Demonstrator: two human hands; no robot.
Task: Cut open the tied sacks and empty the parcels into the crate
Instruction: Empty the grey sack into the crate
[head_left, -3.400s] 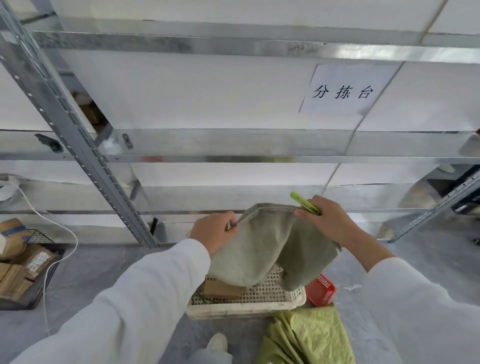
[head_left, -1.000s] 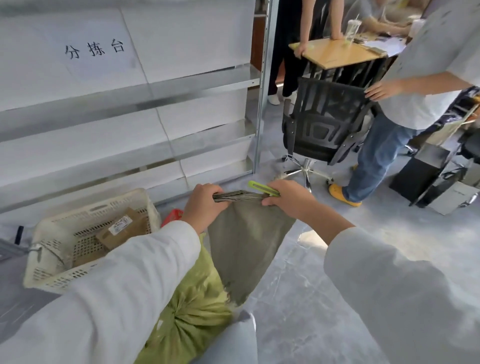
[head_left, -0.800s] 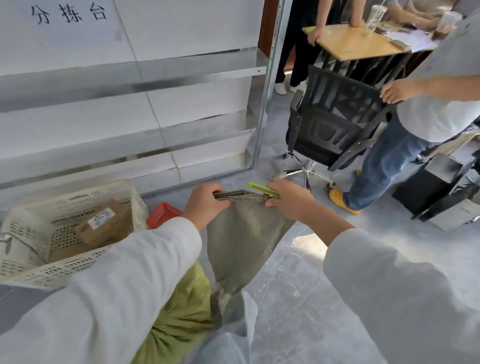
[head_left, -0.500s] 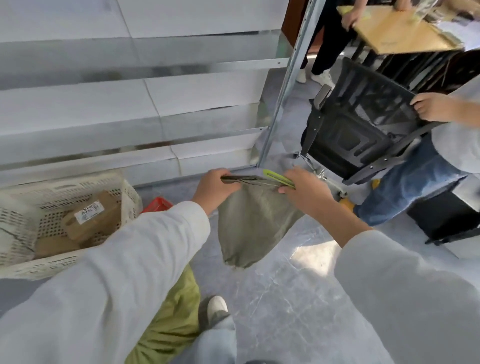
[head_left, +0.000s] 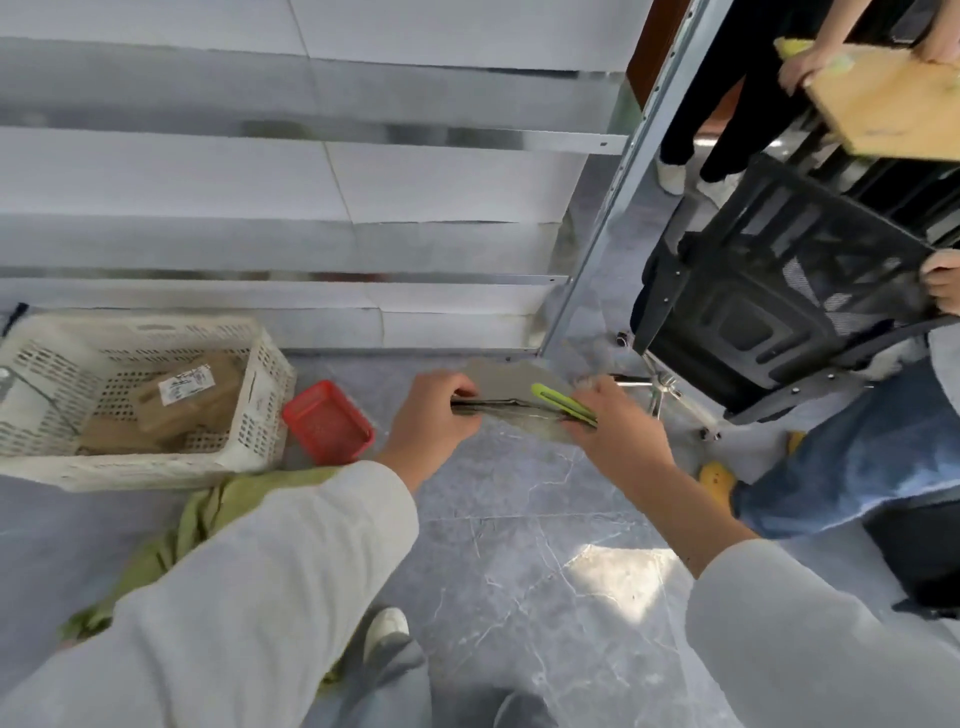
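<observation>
Grey sack (head_left: 501, 382), seemingly emptied, was gripped at mouth by left hand (head_left: 434, 421) and right hand (head_left: 621, 436). Green cutter (head_left: 563, 404) was pinched alongside by right hand, presumably kept ready. Crate (head_left: 265, 384) sat at 9 o'clock.

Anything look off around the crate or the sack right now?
Two things: the right hand pinches the green cutter against the sack edge, and a black office chair leans tilted close by. The parcels lie inside the crate; none spilled.

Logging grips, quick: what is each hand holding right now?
Left hand: grips one end of the sack edge.
Right hand: holds the cutter and pinches the sack's other end.
</observation>
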